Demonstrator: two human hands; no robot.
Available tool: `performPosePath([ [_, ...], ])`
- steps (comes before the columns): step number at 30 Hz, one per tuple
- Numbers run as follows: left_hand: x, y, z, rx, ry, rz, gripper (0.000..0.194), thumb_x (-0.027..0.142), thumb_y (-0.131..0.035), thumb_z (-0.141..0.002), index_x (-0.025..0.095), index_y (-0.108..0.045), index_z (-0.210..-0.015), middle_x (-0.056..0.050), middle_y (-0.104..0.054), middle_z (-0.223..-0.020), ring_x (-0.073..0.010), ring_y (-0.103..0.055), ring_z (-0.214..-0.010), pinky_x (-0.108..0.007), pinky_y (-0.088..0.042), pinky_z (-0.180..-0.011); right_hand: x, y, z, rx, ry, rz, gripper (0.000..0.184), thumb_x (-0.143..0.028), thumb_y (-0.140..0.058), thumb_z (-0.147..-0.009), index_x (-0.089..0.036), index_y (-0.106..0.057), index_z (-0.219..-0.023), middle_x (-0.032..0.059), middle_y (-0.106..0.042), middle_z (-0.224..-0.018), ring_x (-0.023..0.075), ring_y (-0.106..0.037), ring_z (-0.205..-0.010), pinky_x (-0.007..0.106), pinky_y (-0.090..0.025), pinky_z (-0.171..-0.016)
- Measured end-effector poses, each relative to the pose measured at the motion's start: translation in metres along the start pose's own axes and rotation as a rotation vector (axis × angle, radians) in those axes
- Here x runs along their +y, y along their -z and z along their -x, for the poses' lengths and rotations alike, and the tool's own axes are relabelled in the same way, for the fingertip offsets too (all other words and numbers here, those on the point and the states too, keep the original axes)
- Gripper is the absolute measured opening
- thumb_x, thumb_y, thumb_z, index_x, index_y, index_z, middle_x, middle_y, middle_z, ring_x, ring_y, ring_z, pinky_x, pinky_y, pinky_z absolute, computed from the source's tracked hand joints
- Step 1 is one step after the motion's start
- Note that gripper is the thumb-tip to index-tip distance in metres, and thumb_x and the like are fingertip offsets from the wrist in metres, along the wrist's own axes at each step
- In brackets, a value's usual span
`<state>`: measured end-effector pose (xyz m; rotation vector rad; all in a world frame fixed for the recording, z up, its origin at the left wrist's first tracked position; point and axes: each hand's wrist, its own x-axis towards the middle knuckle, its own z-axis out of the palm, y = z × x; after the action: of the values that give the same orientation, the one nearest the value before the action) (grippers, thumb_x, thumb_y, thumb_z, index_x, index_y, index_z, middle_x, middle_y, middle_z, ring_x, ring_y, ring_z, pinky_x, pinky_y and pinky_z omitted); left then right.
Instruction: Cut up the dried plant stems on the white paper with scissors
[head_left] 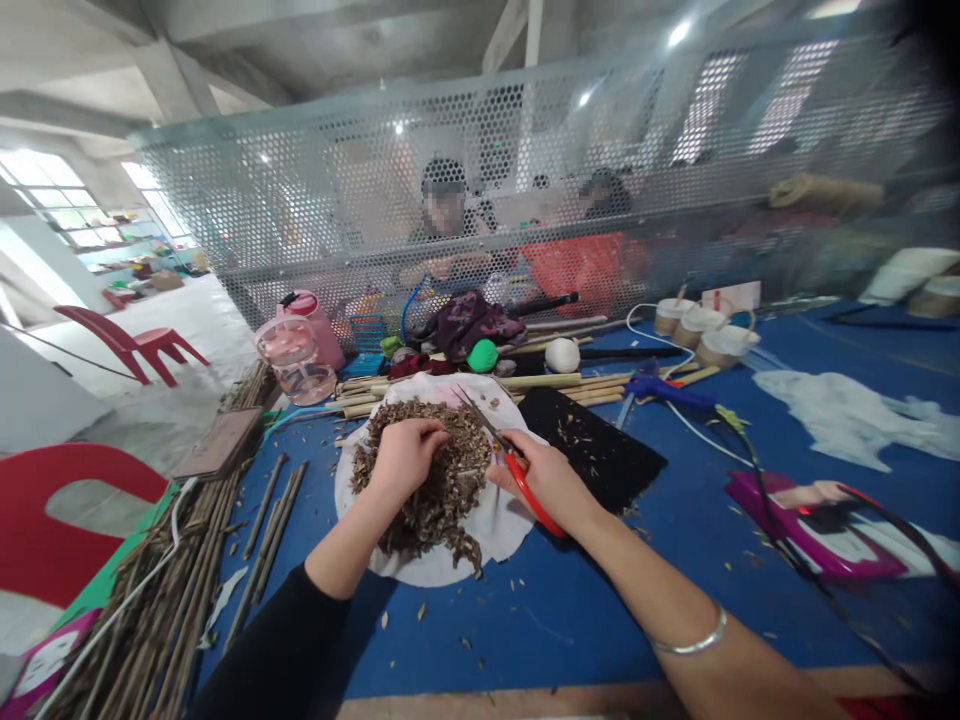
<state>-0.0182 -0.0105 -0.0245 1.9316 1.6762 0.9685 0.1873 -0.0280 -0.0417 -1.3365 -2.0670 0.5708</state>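
Apparently to keep brown scraps (450, 500) together, a cloth (506, 525) lies underneath, the left hand (405, 455) curled above it, grip unclear, the right hand (546, 472) grasping scissors (517, 470) near its edge.

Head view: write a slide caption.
Red-handled scissors in right grip, left grip over brown scraps on white cloth.

bright windows (60, 198) and red chairs (139, 343) stand left of a perforated partition (322, 200).
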Motion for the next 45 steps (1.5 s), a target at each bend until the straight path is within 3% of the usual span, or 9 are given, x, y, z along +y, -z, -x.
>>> performPosePath([
  [5, -0.018, 0.001, 0.019, 0.253, 0.519, 0.731, 0.022, 0.028, -0.065, -0.07, 0.015, -0.068, -0.087, -0.006, -0.066, -0.093, -0.0123, -0.057, -0.073, -0.026, -0.05, -0.066, -0.007, -0.007, 0.004, -0.039, 0.009, 0.042, 0.05, -0.052, -0.057, -0.074, -0.019, -0.051, -0.112, 0.0008, -0.061, -0.066, 0.0176, -0.057, -0.06, 0.026, -0.04, -0.055],
  [10, -0.016, -0.002, 0.026, 0.255, 0.573, 1.048, 0.018, 0.019, -0.068, -0.066, 0.014, -0.067, -0.083, -0.003, -0.063, -0.088, -0.0052, -0.053, -0.066, -0.017, -0.048, -0.062, -0.016, -0.014, 0.008, -0.078, 0.014, 0.124, 0.051, -0.053, -0.059, -0.071, -0.021, -0.052, -0.112, 0.0007, -0.061, -0.068, 0.0183, -0.058, -0.064, 0.026, -0.039, -0.055],
  [13, -0.01, -0.002, 0.03, 0.221, 0.547, 1.104, 0.02, 0.019, -0.07, -0.064, 0.013, -0.066, -0.082, -0.003, -0.062, -0.086, -0.0041, -0.052, -0.064, -0.016, -0.048, -0.06, -0.02, -0.016, 0.009, -0.092, 0.046, 0.157, 0.053, -0.051, -0.06, -0.071, -0.021, -0.051, -0.114, 0.0052, -0.064, -0.087, 0.0212, -0.06, -0.076, 0.029, -0.042, -0.064],
  [16, -0.007, -0.005, 0.032, 0.157, 0.497, 1.106, 0.022, 0.023, -0.07, -0.062, 0.013, -0.065, -0.082, -0.002, -0.063, -0.082, -0.0047, -0.052, -0.062, -0.016, -0.047, -0.059, -0.022, -0.02, 0.01, -0.099, 0.12, 0.149, 0.057, -0.049, -0.063, -0.069, -0.019, -0.05, -0.115, 0.0106, -0.06, -0.107, 0.025, -0.058, -0.094, 0.035, -0.044, -0.078],
  [20, -0.005, -0.012, 0.035, 0.137, 0.486, 1.047, 0.024, 0.028, -0.069, -0.062, 0.015, -0.065, -0.081, 0.0, -0.063, -0.079, -0.0067, -0.054, -0.065, -0.018, -0.047, -0.06, -0.022, -0.025, 0.01, -0.057, 0.196, 0.129, 0.061, -0.047, -0.066, -0.066, -0.016, -0.049, -0.116, 0.0133, -0.058, -0.109, 0.0274, -0.053, -0.102, 0.04, -0.041, -0.087],
  [28, -0.002, -0.015, 0.04, 0.066, 0.483, 1.025, 0.022, 0.024, -0.065, -0.06, 0.015, -0.066, -0.08, 0.0, -0.064, -0.074, -0.0057, -0.052, -0.056, -0.02, -0.046, -0.059, -0.022, -0.027, 0.009, -0.016, 0.221, 0.167, 0.063, -0.053, -0.066, -0.065, -0.017, -0.051, -0.114, 0.0126, -0.059, -0.104, 0.0276, -0.054, -0.099, 0.041, -0.042, -0.085],
  [32, 0.002, -0.015, 0.044, 0.024, 0.405, 0.876, 0.015, 0.02, -0.058, -0.062, 0.014, -0.067, -0.073, -0.001, -0.065, -0.071, -0.0075, -0.052, -0.056, -0.021, -0.045, -0.059, -0.024, -0.027, 0.01, -0.017, 0.196, 0.167, 0.061, -0.054, -0.064, -0.067, -0.017, -0.052, -0.114, 0.0115, -0.06, -0.103, 0.0265, -0.056, -0.098, 0.038, -0.044, -0.083],
  [45, 0.001, -0.007, 0.047, 0.086, 0.223, 0.394, 0.027, 0.019, -0.048, -0.069, 0.014, -0.071, -0.083, 0.0, -0.066, -0.066, -0.0129, -0.054, -0.061, -0.022, -0.04, -0.059, -0.022, -0.024, 0.009, -0.022, 0.208, 0.245, 0.063, -0.057, -0.064, -0.066, -0.016, -0.052, -0.113, 0.0122, -0.059, -0.099, 0.0265, -0.055, -0.094, 0.04, -0.044, -0.083],
])
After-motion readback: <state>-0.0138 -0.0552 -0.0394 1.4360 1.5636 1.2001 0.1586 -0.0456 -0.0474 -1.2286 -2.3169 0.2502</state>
